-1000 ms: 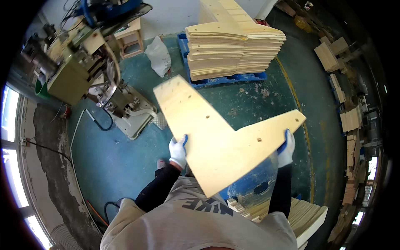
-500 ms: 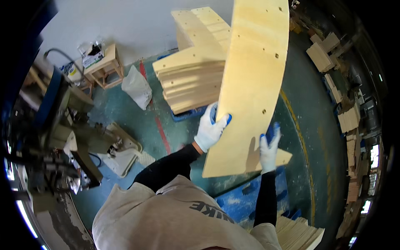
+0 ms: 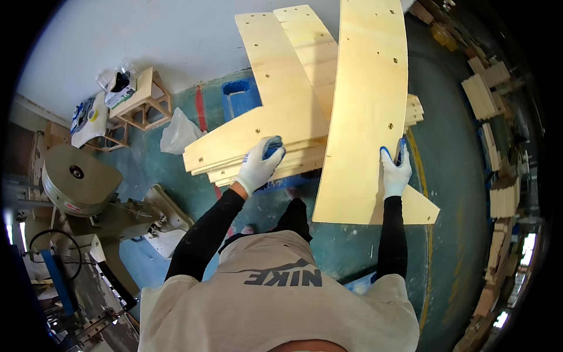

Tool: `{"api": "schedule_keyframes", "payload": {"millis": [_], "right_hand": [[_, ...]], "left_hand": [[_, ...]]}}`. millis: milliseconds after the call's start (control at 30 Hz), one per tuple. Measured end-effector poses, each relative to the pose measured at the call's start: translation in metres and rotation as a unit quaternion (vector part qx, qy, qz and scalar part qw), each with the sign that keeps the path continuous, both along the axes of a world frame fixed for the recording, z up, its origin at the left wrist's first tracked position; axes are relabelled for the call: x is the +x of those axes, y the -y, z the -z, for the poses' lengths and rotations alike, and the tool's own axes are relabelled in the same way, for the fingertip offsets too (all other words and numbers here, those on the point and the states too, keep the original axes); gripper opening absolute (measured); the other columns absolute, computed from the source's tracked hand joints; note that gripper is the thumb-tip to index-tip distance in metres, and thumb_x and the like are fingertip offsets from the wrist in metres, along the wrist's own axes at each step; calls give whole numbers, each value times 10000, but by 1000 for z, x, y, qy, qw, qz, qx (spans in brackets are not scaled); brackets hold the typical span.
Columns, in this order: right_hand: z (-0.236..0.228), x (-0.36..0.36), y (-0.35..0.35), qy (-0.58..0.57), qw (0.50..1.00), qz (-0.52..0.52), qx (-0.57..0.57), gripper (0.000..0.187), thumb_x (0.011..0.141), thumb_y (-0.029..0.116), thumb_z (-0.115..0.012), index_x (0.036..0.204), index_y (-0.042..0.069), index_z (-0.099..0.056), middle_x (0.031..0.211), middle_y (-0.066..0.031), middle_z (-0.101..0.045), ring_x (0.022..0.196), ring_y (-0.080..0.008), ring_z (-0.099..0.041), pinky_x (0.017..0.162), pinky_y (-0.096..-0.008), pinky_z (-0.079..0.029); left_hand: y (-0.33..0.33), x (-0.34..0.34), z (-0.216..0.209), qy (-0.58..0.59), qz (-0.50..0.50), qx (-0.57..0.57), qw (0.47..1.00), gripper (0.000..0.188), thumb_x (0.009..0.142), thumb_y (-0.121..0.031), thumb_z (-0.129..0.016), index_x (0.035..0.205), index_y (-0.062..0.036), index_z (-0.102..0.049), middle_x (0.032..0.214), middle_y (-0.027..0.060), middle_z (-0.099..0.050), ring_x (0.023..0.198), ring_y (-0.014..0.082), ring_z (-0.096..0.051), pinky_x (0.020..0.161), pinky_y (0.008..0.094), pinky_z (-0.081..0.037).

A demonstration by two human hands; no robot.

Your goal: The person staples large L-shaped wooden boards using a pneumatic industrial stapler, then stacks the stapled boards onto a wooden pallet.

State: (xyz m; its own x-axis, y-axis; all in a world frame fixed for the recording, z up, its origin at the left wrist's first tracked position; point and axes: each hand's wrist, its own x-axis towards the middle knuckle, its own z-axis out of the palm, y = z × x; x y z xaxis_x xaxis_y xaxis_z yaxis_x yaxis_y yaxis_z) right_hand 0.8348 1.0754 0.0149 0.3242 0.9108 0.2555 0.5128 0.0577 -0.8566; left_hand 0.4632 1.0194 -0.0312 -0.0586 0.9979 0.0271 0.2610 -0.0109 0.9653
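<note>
A long, pale plywood panel [image 3: 365, 117] with small holes and a foot-like point at its lower right stands in front of me, reaching the top of the view. My right hand [image 3: 396, 171], in a white glove with blue fingertips, grips the panel's right edge, thumb on the face and fingers partly hidden. To the left is a stack of similar plywood panels [image 3: 287, 120], its top pieces long and angled. My left hand [image 3: 259, 165], gloved the same way, is at the stack's front edge with fingers loosely curled and apart from the thumb, nothing visible between them.
A blue plastic pallet [image 3: 239, 100] shows beneath the stack. Left of it are a white plastic bag [image 3: 179, 132] and a small wooden stool [image 3: 146, 104]. A grey machine [image 3: 82, 179] stands at my left. Stacked wood [image 3: 503, 199] lines the right side, past a yellow floor line [image 3: 420, 167].
My left hand has let go of the held panel and moved left to the stack. The panel has shifted rightward and away from me, with my right hand now on its edge.
</note>
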Motion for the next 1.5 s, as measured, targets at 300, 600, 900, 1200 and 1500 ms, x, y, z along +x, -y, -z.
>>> {"api": "schedule_keyframes", "payload": {"millis": [300,600,900,1200,1500], "right_hand": [[24,-6,-292,168,975,-119,-87,691,812,347,-817,1385,26,-601,1341,-160,-659,1261,-277,-617,1047,-343,-463],[164,-48,-363,446,873,-131,-147,1125,810,695,-668,1568,-27,-256,1638,-265,-227,1526,-402,-186,1250,-532,-86],[152,-115,-319,193,949,-235,89,509,962,255,-708,1384,36,-528,1413,-231,-504,1241,-364,-554,1013,-450,-502],[-93,-420,-5,-150,714,-671,134,282,965,43,-600,1234,-38,-619,1207,-143,-652,1110,-229,-620,970,-344,-496],[-218,-537,341,-248,481,-825,162,178,907,77,-703,1061,-9,-676,944,-58,-695,805,-105,-625,747,-256,-506]], "left_hand": [[-159,-40,48,-420,-135,-188,877,878,851,-538,-682,1495,-10,-402,1531,245,-430,1447,375,-377,1207,472,-253],[-182,-28,79,-400,-74,-235,883,920,759,-528,-767,1460,-26,-447,1461,226,-497,1399,376,-418,1183,475,-286],[-15,23,75,-323,-289,-15,901,535,846,-274,-719,1319,-64,-588,1371,174,-568,1316,353,-506,1118,480,-394],[377,79,149,-48,-491,-479,726,516,873,-448,-652,1242,-87,-669,1232,180,-688,1183,351,-635,1003,445,-494],[567,86,148,89,-598,-442,662,492,880,-401,-674,1251,-77,-677,1252,179,-687,1186,338,-642,1002,411,-503]]}}
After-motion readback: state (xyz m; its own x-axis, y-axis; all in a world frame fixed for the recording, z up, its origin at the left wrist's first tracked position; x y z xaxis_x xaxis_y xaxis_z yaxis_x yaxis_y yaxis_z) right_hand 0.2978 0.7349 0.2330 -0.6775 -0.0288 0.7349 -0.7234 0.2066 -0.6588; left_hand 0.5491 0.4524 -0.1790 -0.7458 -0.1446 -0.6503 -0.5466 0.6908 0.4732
